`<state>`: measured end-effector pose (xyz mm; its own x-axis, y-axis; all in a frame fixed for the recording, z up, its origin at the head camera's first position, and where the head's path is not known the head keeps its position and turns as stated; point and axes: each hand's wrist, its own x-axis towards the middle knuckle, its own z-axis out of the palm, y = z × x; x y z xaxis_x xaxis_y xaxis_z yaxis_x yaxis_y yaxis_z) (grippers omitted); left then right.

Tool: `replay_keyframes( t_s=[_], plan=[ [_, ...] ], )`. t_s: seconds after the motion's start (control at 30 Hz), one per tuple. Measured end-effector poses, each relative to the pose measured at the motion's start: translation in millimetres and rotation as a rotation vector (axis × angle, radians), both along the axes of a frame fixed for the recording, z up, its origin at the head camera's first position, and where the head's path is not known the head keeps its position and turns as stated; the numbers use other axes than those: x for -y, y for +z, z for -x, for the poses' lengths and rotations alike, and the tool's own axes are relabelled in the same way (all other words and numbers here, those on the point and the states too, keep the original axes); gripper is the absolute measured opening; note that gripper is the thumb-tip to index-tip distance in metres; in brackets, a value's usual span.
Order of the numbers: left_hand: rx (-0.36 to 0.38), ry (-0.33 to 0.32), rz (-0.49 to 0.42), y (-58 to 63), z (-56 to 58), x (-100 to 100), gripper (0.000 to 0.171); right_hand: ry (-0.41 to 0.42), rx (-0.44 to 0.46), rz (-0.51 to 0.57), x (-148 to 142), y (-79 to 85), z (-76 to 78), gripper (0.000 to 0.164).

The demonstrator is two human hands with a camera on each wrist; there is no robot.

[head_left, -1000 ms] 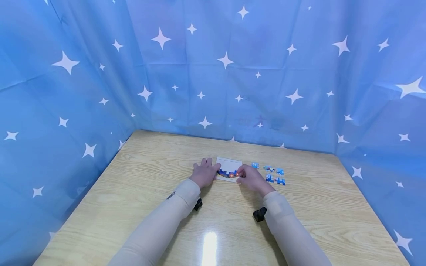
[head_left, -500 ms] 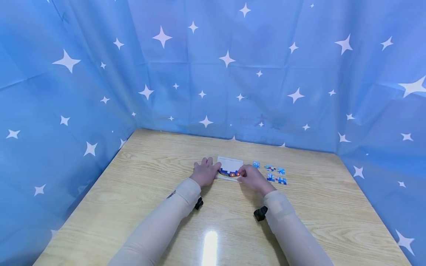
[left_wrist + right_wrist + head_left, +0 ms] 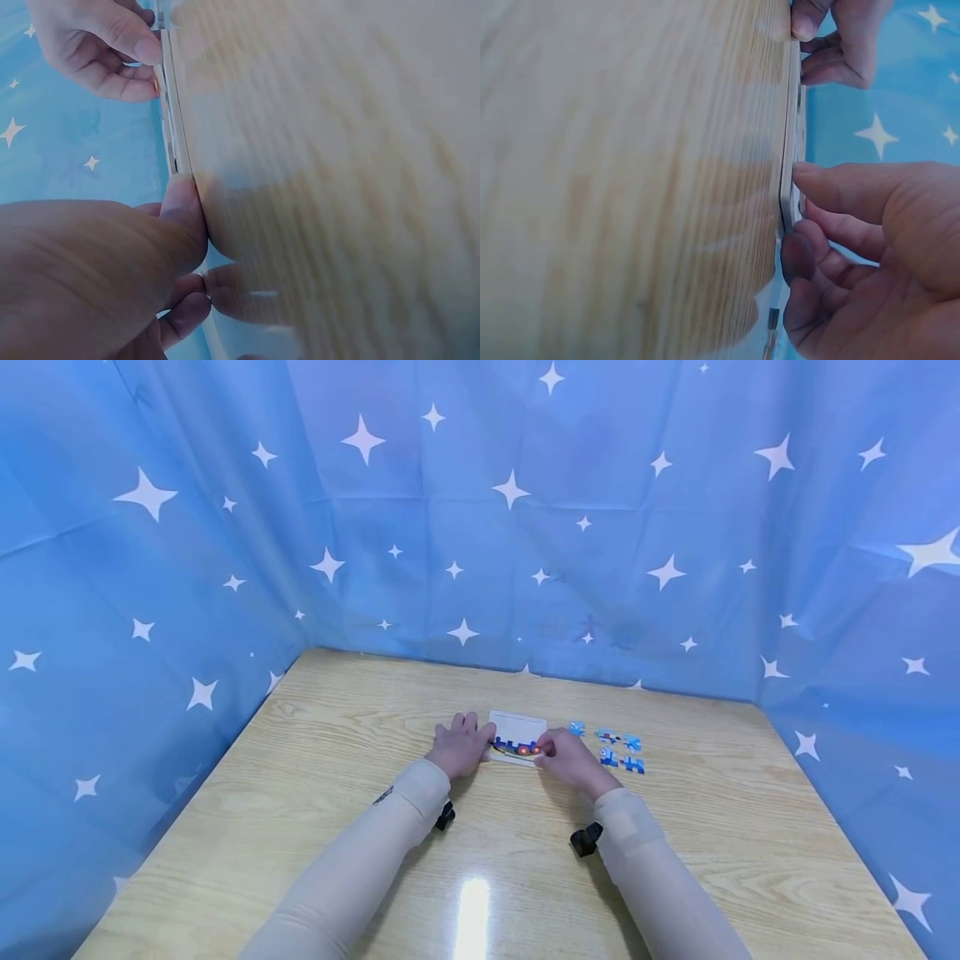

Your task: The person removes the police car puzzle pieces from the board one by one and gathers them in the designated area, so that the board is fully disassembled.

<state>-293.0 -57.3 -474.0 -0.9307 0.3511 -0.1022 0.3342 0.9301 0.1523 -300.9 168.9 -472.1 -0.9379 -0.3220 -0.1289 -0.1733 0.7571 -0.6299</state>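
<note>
A small white puzzle board [image 3: 517, 725] lies flat on the table, with a row of dark blue, orange-dotted puzzle pieces [image 3: 517, 748] along its near side. My left hand [image 3: 459, 750] rests at its left edge, fingers spread and its thumb [image 3: 182, 196] against the near corner. My right hand [image 3: 567, 756] pinches at the right end of the row, its index finger at the piece with the orange dot. In the right wrist view that thumb [image 3: 814, 176] lies against the board's near edge; the other fingers curl beside the corner and hide part of the piece.
Several loose blue puzzle pieces [image 3: 609, 758] lie to the right of the board, beyond my right hand. The wooden table [image 3: 360, 718] meets a blue star-printed curtain [image 3: 480, 568] at the back and sides.
Both hands stay at the board's two sides, with only slight finger shifts at the row of pieces. The head view has shifted slightly; the loose pieces lie as before.
</note>
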Motion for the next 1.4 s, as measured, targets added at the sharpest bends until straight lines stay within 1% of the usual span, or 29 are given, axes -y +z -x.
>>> replay_keyframes(
  t_s=[0.27, 0.4, 0.53, 0.6, 0.73, 0.8, 0.9, 1.03, 1.17, 1.3, 1.4],
  plan=[
    [0.015, 0.002, -0.020, 2.1, 1.4, -0.7, 0.023, 0.021, 0.004, -0.008, -2.6, 2.2, 1.6, 0.022],
    [0.019, 0.013, -0.013, 3.9, -0.9, -1.1, 0.033, 0.029, 0.011, -0.015, -1.5, 4.3, 0.9, 0.020],
    [0.017, 0.014, -0.014, 1.9, -2.7, -0.6, 0.040, 0.025, 0.020, -0.019, -0.4, 3.3, 0.5, 0.019],
    [0.015, -0.004, -0.016, 0.6, -3.4, 0.7, 0.041, 0.029, 0.022, -0.020, -0.2, 2.9, 0.5, 0.018],
    [-0.001, -0.060, -0.031, -1.0, -4.6, 5.7, 0.044, 0.044, 0.012, -0.033, 1.1, 4.9, 0.6, 0.019],
    [-0.014, -0.088, -0.021, -3.0, -4.2, 7.6, 0.045, 0.040, 0.007, -0.038, 1.8, 6.2, 0.9, 0.019],
    [-0.037, -0.130, -0.015, -3.9, -4.2, 9.1, 0.043, 0.030, 0.008, -0.044, 2.0, 7.6, 1.6, 0.020],
    [-0.052, -0.171, 0.014, -1.1, -7.3, 9.6, 0.038, 0.024, 0.010, -0.058, 1.7, 8.4, 2.1, 0.020],
    [-0.059, -0.187, 0.050, 2.0, -10.0, 10.0, 0.033, 0.034, 0.015, -0.057, 2.0, 8.9, 3.0, 0.021],
    [-0.067, -0.188, 0.067, 1.3, -9.3, 10.2, 0.030, 0.039, 0.017, -0.042, 1.7, 8.1, 3.6, 0.022],
    [-0.066, -0.182, 0.073, 0.0, -8.7, 10.4, 0.030, 0.044, -0.007, -0.046, 1.3, 6.9, 3.9, 0.021]
  ],
)
